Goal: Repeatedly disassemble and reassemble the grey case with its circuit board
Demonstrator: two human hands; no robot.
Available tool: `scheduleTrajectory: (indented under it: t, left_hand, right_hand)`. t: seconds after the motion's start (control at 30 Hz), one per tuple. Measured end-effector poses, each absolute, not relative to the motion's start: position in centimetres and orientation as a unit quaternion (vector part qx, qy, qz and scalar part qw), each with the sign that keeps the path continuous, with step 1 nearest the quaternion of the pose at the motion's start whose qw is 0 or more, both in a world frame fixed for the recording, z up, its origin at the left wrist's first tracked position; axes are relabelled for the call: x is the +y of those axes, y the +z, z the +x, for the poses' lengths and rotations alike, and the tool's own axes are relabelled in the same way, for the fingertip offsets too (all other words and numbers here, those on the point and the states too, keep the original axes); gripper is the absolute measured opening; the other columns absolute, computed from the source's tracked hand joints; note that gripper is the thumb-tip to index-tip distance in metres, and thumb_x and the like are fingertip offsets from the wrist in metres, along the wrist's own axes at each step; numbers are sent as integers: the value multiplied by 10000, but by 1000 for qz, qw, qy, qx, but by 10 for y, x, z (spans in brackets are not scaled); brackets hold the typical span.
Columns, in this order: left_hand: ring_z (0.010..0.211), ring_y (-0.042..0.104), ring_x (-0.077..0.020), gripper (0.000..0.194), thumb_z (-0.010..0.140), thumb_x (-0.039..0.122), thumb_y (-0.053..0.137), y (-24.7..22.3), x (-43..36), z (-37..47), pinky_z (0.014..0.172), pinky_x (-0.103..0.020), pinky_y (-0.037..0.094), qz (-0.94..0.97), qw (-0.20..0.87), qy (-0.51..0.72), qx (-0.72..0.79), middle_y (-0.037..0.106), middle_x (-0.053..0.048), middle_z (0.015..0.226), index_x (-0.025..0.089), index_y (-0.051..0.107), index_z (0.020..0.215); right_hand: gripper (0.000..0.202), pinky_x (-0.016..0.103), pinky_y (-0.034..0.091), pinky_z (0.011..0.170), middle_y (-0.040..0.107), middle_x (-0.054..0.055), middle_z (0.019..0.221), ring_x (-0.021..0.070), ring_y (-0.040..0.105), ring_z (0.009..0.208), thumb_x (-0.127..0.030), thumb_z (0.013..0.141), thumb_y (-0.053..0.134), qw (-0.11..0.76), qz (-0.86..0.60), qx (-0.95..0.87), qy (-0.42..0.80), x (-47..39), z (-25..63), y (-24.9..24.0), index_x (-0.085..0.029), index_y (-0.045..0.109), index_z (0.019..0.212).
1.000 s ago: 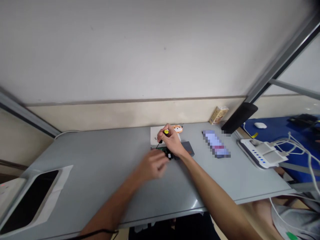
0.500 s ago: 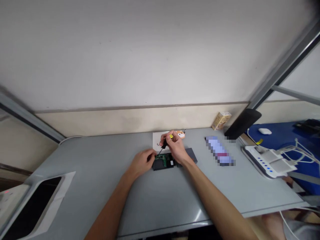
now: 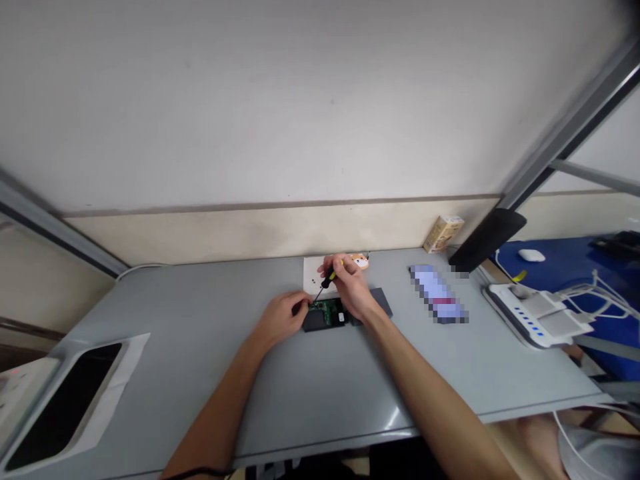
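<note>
My right hand (image 3: 353, 287) grips a small screwdriver (image 3: 327, 278) with a black and yellow handle. Its thin shaft slants down to the left, and the tip meets the upper left part of a green circuit board (image 3: 327, 312) in a black casing. My left hand (image 3: 283, 319) is closed at the casing's left upper corner, with thumb and forefinger pinched close to the screwdriver tip. What lies between those fingers is too small to make out. A dark grey flat panel (image 3: 382, 302) lies right of the board, partly behind my right hand.
Behind the board lies white paper (image 3: 311, 270) with small dark specks, beside an orange-and-white dog-face item (image 3: 360, 261). Rightward are a blurred-out phone (image 3: 437, 293), a small carton (image 3: 443, 233), a black cylinder (image 3: 489, 240) and a power strip (image 3: 530, 317). A black-screened device (image 3: 67, 403) lies left.
The view has shifted slightly, so everything sits a little higher. In my right hand the screwdriver handle has turned, showing more of its length. The tip stays at the board's upper left; my left hand holds its place.
</note>
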State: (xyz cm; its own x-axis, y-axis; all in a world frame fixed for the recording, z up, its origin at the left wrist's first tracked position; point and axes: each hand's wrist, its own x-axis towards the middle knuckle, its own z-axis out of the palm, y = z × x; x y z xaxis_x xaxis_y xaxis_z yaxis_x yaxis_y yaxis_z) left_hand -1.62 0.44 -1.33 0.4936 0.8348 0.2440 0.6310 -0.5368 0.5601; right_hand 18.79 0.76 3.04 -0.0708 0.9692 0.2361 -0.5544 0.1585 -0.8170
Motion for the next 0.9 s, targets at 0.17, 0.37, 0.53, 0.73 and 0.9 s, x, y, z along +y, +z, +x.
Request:
scheduleTrajectory:
  t: [0.17, 0.37, 0.53, 0.73, 0.9]
  left_hand:
    - [832, 672, -165, 246, 940, 179, 475, -13, 4, -16, 778, -285, 485, 841, 200, 249, 437, 753, -2, 965, 234, 712, 976]
    - [827, 670, -170, 247, 935, 183, 476, -15, 4, -15, 775, -286, 493, 838, 191, 258, 441, 749, -4, 943, 235, 714, 975]
    - [878, 684, -182, 247, 938, 193, 482, -14, 4, -15, 833, -302, 513, 837, 200, 261, 438, 760, -19, 983, 230, 721, 984]
    - [898, 683, -185, 253, 955, 207, 466, -13, 4, -14, 850, -310, 517, 836, 209, 261, 434, 757, -29, 989, 223, 716, 992]
    - [872, 685, -178, 248, 951, 194, 468, -13, 4, -14, 845, -306, 522, 837, 212, 258, 433, 761, -23, 999, 227, 711, 991]
  right_hand:
    - [381, 278, 373, 629, 476, -56, 660, 114, 470, 583, -493, 880, 725, 642, -251, -428, 584, 6, 182, 29, -237, 460, 785]
    - [426, 297, 400, 643, 483, -6, 731, 139, 464, 646, -633, 953, 519, 646, -223, -395, 614, 8, 179, 34, -222, 631, 933]
    - [325, 298, 435, 736, 562, 22, 813, 158, 525, 768, -540, 911, 641, 645, -237, -411, 599, 8, 179, 30, -222, 703, 924]
    - [313, 303, 433, 727, 638, 15, 856, 146, 583, 746, -541, 891, 689, 619, -233, -456, 595, 3, 175, 28, -233, 637, 874]
    - [379, 301, 429, 701, 618, -12, 764, 144, 575, 700, -587, 828, 739, 601, -253, -469, 596, 1, 174, 30, -240, 596, 880]
